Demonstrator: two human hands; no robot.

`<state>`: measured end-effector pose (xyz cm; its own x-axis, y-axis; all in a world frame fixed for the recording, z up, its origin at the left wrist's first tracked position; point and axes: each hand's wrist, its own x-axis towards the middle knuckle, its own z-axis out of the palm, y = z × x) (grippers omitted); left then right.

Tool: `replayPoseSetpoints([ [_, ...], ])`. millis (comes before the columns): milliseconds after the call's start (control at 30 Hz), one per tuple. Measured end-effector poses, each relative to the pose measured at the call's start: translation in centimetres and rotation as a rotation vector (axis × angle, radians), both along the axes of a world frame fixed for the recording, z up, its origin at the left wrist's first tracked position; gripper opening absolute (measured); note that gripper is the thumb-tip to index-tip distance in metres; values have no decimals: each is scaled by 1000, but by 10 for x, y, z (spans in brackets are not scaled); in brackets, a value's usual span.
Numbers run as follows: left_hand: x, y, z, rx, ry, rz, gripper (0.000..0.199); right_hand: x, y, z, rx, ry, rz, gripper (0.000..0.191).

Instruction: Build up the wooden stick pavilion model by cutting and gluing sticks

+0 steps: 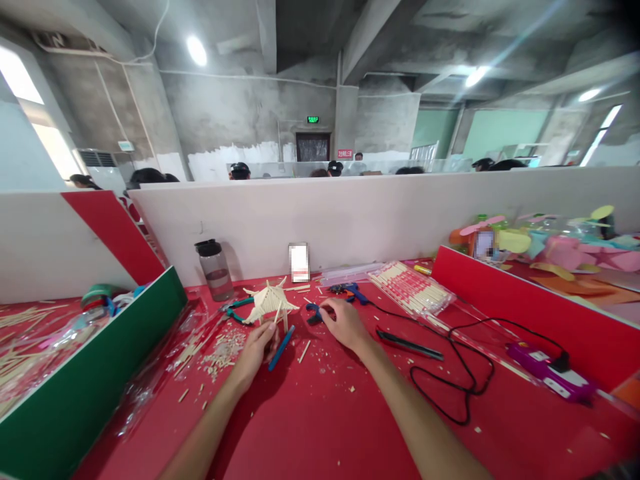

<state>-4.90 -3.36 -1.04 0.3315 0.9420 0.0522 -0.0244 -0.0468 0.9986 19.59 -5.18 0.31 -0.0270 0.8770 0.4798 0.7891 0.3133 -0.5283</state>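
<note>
My left hand (261, 343) is closed around a thin wooden stick (278, 313), its tip pointing up beside a star-shaped stick model (270, 300). Whether that stick touches the model I cannot tell. A blue pen-like rod (281, 349) lies just right of this hand. My right hand (344, 321) has its fingers curled on a blue-and-black hand tool (313, 313), partly hidden by the fingers. Behind it rests a blue glue gun (354, 291) with a black cord. Green-handled pliers (240, 308) lie partly behind the model.
Cut stick pieces (225, 350) are heaped at left. A black utility knife (410, 345), bundled sticks (413, 287) and a purple power strip (550, 373) are at right. A bottle (215, 270) and phone (299, 262) stand at the back. Green (100, 360) and red (525, 313) dividers flank the table.
</note>
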Motion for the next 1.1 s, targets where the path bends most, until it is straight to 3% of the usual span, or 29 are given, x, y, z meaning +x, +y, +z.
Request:
replayPoseSetpoints([
  [133, 1, -5, -2, 20, -21, -58, 43, -41, -16, 10, -50, 261, 300, 22],
  [333, 7, -9, 1, 24, -67, -20, 42, -84, -30, 9, 14, 317, 334, 28],
  [500, 4, -5, 0, 25, -59, 42, 43, -85, -32, 5, 32, 194, 359, 46],
  [1100, -1, 4, -10, 29, -46, 31, 43, -84, -31, 3, 42, 91, 418, 54],
])
